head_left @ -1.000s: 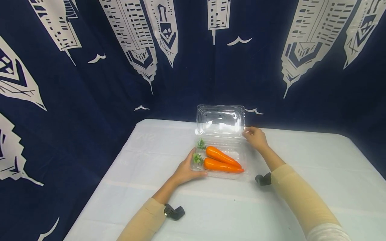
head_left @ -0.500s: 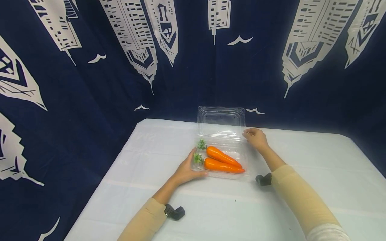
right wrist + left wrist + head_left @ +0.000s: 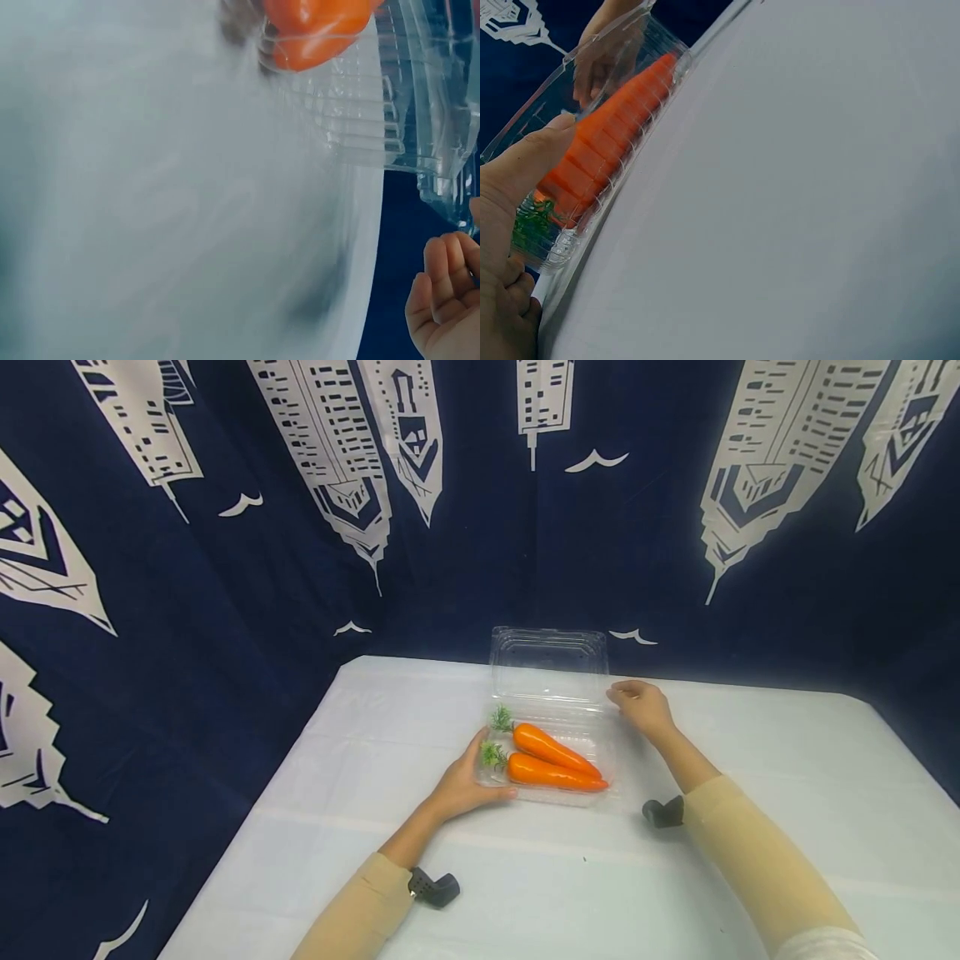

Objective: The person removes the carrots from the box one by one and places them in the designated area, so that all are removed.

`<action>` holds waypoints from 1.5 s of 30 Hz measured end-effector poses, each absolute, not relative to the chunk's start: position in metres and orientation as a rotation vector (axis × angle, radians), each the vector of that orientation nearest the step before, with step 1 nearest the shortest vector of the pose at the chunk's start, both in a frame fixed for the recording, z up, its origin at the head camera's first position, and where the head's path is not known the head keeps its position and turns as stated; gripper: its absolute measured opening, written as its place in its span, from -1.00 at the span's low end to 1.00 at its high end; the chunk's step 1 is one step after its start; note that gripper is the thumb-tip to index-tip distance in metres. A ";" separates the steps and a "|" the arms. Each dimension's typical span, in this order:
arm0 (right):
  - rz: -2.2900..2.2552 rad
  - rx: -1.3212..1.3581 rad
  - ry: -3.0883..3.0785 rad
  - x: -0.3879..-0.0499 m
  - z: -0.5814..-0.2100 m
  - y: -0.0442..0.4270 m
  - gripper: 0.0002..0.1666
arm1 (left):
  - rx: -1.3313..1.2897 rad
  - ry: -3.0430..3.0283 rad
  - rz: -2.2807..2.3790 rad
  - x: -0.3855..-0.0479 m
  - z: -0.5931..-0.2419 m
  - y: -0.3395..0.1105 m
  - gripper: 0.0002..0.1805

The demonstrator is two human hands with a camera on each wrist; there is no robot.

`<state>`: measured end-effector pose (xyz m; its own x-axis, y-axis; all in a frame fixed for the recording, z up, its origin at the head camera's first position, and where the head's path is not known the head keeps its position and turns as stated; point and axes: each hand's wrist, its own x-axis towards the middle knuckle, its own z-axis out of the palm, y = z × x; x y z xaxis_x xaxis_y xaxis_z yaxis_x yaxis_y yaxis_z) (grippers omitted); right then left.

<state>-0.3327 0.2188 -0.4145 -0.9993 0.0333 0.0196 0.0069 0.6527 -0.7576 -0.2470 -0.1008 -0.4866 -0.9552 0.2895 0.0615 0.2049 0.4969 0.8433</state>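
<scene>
A clear plastic clamshell container [image 3: 551, 795] lies on the table, its lid [image 3: 551, 672] tilted back behind the base. Two orange carrots with green leafy tops lie in the base, a rear carrot [image 3: 551, 747] and a front carrot [image 3: 551, 772]. My left hand [image 3: 463, 783] grips the container's left end, with the thumb [image 3: 536, 159] over the front wall and other fingers curled low. Beside the lid's right edge is my right hand [image 3: 641, 704], slightly apart from it in the head view. Its fingers [image 3: 444, 274] look loosely bent with nothing held.
The table [image 3: 787, 793] has a white cover. Behind it hangs a dark blue cloth [image 3: 480, 560] with white building prints, close to the lid. Dark wrist devices [image 3: 435, 889] sit on both forearms over beige sleeves.
The lid has leaned slightly farther back. My right hand has let go of its edge and shifted a little to the right. My left hand and the carrots stay in place.
</scene>
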 end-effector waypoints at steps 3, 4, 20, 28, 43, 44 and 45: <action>1.258 -0.011 -2.780 -0.327 -0.411 0.217 -0.47 | 0.438 2.642 1.463 -0.246 -0.486 -0.101 0.30; 1.253 0.002 -2.763 -0.325 -0.409 0.215 -0.47 | 0.437 2.643 1.461 -0.246 -0.485 -0.101 0.30; 1.257 0.316 -2.752 -0.299 -0.399 0.173 -0.59 | 0.414 2.642 1.452 -0.245 -0.484 -0.101 0.28; 1.253 0.449 -2.837 -0.295 -0.408 0.153 -0.59 | 0.411 2.637 1.458 -0.245 -0.484 -0.101 0.27; 1.131 0.621 -2.941 -0.297 -0.428 0.135 -0.58 | 0.418 2.630 1.458 -0.247 -0.486 -0.102 0.30; 1.121 0.624 -2.948 -0.298 -0.429 0.135 -0.57 | 0.416 2.631 1.457 -0.247 -0.486 -0.102 0.30; 1.108 0.628 -2.955 -0.298 -0.431 0.134 -0.56 | 0.413 2.632 1.455 -0.247 -0.486 -0.102 0.30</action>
